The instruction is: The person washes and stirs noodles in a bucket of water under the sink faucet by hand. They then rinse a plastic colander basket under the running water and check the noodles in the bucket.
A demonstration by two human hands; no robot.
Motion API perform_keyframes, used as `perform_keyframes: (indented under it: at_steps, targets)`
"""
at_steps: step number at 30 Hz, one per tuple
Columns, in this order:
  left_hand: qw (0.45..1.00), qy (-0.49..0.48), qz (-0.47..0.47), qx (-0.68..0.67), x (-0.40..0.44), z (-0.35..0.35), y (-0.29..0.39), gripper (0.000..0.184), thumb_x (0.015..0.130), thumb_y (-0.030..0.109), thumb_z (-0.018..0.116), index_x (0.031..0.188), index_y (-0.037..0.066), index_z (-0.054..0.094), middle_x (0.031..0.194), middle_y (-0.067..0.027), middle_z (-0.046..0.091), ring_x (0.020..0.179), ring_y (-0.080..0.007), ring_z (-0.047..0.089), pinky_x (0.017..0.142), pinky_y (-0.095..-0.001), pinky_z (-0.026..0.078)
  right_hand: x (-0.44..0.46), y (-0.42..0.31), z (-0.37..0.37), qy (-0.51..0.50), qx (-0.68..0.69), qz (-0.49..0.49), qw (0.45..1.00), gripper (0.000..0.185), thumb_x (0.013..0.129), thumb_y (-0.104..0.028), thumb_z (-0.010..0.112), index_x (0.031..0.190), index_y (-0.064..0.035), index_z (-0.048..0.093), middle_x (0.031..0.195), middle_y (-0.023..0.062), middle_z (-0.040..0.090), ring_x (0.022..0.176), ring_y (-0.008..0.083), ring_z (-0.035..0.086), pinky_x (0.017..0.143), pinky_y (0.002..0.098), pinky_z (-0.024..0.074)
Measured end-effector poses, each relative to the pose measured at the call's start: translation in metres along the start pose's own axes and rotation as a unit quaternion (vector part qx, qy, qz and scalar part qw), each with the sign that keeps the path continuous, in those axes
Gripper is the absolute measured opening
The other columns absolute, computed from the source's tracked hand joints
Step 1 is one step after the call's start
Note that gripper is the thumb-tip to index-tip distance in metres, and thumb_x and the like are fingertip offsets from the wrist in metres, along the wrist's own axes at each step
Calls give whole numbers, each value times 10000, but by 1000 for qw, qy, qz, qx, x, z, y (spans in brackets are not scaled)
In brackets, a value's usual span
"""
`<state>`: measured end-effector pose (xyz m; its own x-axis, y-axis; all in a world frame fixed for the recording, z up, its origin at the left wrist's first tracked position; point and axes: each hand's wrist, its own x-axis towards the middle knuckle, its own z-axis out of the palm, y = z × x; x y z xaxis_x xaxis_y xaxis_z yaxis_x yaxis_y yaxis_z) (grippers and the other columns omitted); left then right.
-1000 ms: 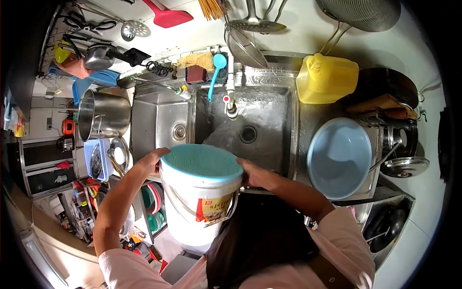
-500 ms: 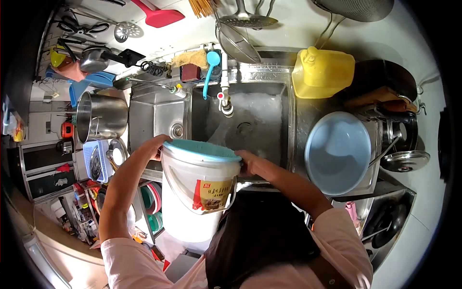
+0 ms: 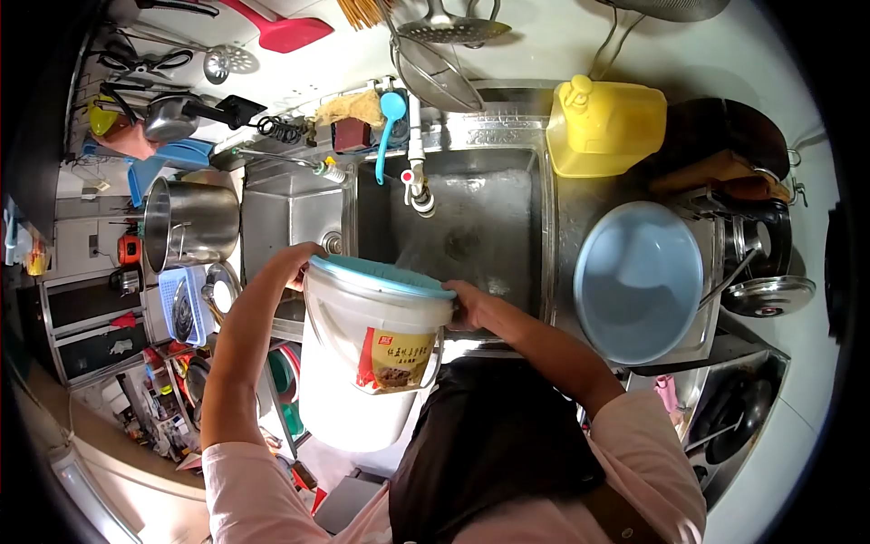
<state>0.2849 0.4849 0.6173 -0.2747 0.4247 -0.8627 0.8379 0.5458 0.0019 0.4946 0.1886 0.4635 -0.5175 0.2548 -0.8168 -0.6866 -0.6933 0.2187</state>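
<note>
A white bucket (image 3: 340,340) with a red and yellow label and a wire-like handle is held at the near edge of the sink. At its mouth sits a light blue rim piece (image 3: 390,277), perhaps a basket or colander; its inside is mostly hidden. My left hand (image 3: 304,263) is closed on the left side of the rim, and my right hand (image 3: 466,304) is closed on the right side. Beyond the bucket lies the large steel sink basin (image 3: 381,208), wet, with some water on its bottom. The tap (image 3: 420,192) stands over it.
On the right counter are a light blue basin (image 3: 639,281) and a yellow jug (image 3: 605,127). A large steel pot (image 3: 192,225) stands left of the small sink basin (image 3: 290,213). A blue ladle (image 3: 390,136) hangs behind the tap, with utensils along the wall.
The bucket and its blue rim have tipped slightly toward the sink, both hands staying on the rim. Less foamy water shows in the basin. The view has shifted a little.
</note>
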Motion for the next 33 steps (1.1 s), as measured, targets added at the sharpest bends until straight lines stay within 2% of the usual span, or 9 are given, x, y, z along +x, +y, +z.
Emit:
perform_keyframes:
  at_steps: [3,4,13,19,25,28,33]
  targets:
    - [1000,-17,-4,15,11,0,5,262,814,333,690,906,89,664,840,-51,652,680,-181,623,569,-354,533,3,3,-7,-3,0,-10,1000,350,928,-469,610,975,-123,584,854,16,568,752,171,601,655,342,567]
    - [999,-13,-16,31,16,0,6,239,805,346,686,857,113,665,815,-37,644,647,-167,594,533,-329,488,3,3,-7,-3,1,-17,1000,354,927,-473,609,975,-123,585,848,16,566,747,175,602,651,346,568]
    - [998,5,3,70,24,3,14,210,803,323,680,832,115,673,807,-38,645,642,-179,585,538,-370,487,-10,2,-6,13,-15,-31,999,406,904,-508,626,937,-105,591,782,21,564,680,176,600,576,335,571]
    - [998,18,-3,64,14,8,20,199,808,317,673,800,119,676,794,-43,646,644,-174,574,534,-357,466,-7,2,-9,-5,6,-26,1000,410,905,-514,625,903,-105,596,774,26,569,668,182,612,556,325,568]
    - [995,33,21,88,21,10,23,210,800,325,678,743,125,650,713,-32,606,549,-166,519,472,-332,413,6,2,-15,16,7,-25,1000,411,900,-520,632,888,-111,603,750,28,581,644,180,610,553,325,577]
    - [995,5,15,97,31,4,27,302,808,324,694,978,76,672,913,-77,676,731,-198,639,603,-369,566,14,3,-21,-6,25,-25,999,406,892,-522,642,876,-118,609,744,25,587,648,178,615,560,327,584]
    - [996,2,6,91,41,4,32,312,792,309,707,985,66,673,923,-87,684,734,-214,654,611,-388,574,4,5,-19,-6,8,-37,999,406,889,-522,645,890,-116,622,769,28,608,681,177,627,576,320,588]
